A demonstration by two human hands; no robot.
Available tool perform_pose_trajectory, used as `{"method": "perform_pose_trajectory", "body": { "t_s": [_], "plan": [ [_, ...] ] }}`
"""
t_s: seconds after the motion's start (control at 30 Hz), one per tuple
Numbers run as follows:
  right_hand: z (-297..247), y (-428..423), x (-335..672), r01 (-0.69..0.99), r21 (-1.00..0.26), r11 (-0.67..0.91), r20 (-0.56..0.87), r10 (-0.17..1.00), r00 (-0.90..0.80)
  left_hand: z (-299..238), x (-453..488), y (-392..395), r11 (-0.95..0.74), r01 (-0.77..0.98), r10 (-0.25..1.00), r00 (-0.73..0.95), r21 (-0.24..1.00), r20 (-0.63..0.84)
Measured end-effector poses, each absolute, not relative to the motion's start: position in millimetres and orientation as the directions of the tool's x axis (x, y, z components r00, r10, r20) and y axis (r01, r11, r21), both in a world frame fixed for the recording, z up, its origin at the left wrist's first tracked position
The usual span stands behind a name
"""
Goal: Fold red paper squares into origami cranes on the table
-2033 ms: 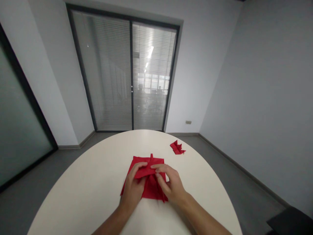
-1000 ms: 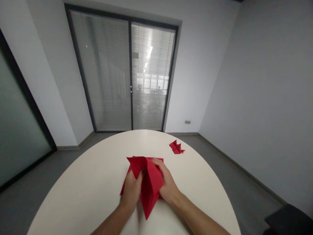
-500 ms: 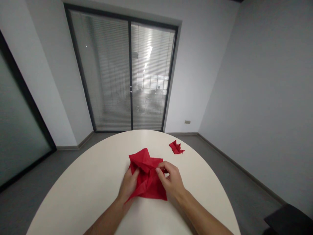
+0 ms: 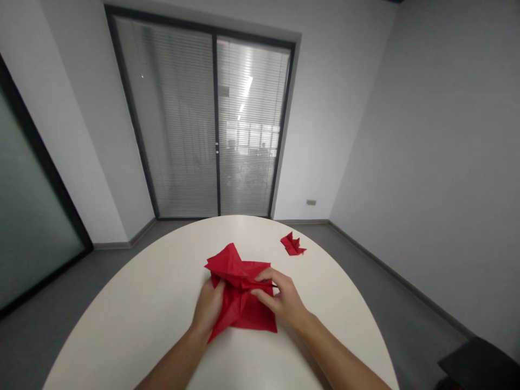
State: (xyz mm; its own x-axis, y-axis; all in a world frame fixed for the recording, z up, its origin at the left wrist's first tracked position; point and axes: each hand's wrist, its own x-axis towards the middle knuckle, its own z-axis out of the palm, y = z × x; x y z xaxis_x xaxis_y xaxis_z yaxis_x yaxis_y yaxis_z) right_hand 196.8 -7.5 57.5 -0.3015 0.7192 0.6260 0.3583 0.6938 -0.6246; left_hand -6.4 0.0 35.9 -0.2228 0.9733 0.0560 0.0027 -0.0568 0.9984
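Observation:
A large sheet of red folded paper with many creases and raised flaps is held over the near middle of the round table. At its left side my left hand grips it, thumb on top and the other fingers hidden underneath. My right hand pinches a narrow raised fold near the paper's centre right, between thumb and forefinger. The upper left flap stands up toward the far side, and a pointed corner hangs at the lower left.
A smaller red folded-paper piece lies near the far right edge of the white round table. Beyond stand glass panels with blinds. A dark chair-like object is at the lower right.
My right hand has shifted slightly left and now pinches a narrow fold of the paper. The upper flap has tilted left, while my left hand has moved a little left.

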Motion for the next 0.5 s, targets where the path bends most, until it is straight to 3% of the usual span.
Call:
{"method": "perform_pose_trajectory", "body": {
  "t_s": [0.3,0.5],
  "plan": [
    [60,-5,198,0.412,-0.679,0.608,0.561,0.791,-0.244,47,-4,-11,-0.052,0.031,0.924,-0.377,0.998,0.06],
    [55,-4,202,0.514,-0.487,0.706,0.645,0.688,-0.333,41,-5,-9,-0.032,-0.005,0.916,-0.399,0.999,0.027]
  ]
}}
